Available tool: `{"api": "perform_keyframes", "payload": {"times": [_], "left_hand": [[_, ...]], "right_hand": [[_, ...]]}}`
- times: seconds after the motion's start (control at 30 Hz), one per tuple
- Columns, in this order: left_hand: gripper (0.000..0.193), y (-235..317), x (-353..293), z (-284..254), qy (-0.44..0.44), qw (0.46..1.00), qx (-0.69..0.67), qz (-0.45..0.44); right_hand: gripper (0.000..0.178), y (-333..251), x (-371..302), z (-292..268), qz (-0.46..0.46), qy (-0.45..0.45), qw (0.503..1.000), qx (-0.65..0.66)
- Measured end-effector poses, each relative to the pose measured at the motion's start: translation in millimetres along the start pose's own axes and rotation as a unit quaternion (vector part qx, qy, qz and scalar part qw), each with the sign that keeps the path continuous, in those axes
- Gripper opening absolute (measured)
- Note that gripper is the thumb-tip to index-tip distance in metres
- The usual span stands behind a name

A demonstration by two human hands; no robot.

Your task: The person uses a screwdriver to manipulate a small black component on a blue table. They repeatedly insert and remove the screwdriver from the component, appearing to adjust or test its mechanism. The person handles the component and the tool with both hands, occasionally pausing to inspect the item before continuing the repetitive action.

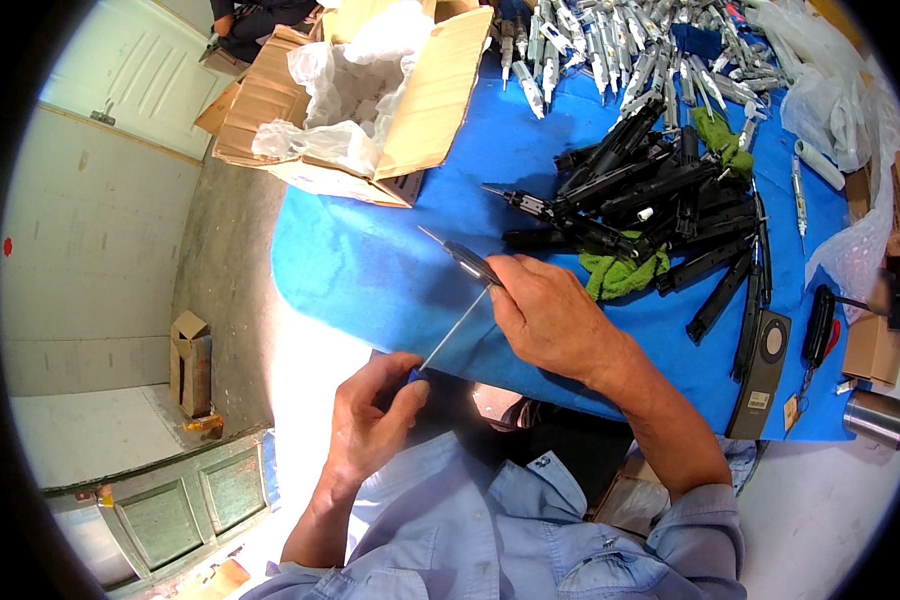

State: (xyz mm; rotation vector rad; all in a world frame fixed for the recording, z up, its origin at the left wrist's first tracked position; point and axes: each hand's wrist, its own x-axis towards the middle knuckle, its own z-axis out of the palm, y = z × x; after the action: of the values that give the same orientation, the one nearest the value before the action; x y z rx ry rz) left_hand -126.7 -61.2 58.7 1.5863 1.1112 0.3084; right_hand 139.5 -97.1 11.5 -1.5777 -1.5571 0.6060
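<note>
My left hand is closed around the blue end of a thin screwdriver. Its metal shaft slants up and away to the right, its far end meeting or passing just behind the black tool in my other hand; I cannot tell which. My right hand grips that black pen-shaped tool, whose thin metal tip points to the far left. Just beyond my right hand lies a heap of similar black tools, with green cloths among them.
Many grey-and-white tools cover the far side of the blue table. An open carton with plastic lining stands at the far left. To the right are a grey flat box, clear plastic bags and a metal cup.
</note>
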Motion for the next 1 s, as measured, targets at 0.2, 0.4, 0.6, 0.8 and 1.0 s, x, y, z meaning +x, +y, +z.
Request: {"api": "perform_keyframes", "payload": {"times": [0.2, 0.4, 0.6, 0.8, 1.0], "left_hand": [[0.033, 6.0, -0.4, -1.6, -0.042, 0.999, -0.026, -0.007], [0.041, 9.6, 1.4, -4.2, -0.068, 0.993, -0.087, -0.038], [0.04, 13.5, 2.2, -0.1, -0.06, 0.991, -0.107, -0.054], [0.039, 7.2, 4.8, -2.4, -0.075, 0.979, -0.172, -0.077], [0.037, 2.7, 4.9, -4.8, -0.066, 0.982, -0.173, -0.046]], "right_hand": [[0.015, 0.0, 0.5, -0.2, 0.0, -0.002, 1.0, 0.004], [0.015, -0.3, 0.7, -1.4, 0.004, -0.007, 1.0, 0.006], [0.015, -1.8, 1.5, -2.9, 0.007, -0.006, 1.0, 0.017], [0.016, -0.4, 1.7, -2.6, 0.008, -0.004, 1.0, 0.028], [0.023, 3.5, 2.3, -2.2, 0.016, 0.012, 0.999, 0.041]]}}
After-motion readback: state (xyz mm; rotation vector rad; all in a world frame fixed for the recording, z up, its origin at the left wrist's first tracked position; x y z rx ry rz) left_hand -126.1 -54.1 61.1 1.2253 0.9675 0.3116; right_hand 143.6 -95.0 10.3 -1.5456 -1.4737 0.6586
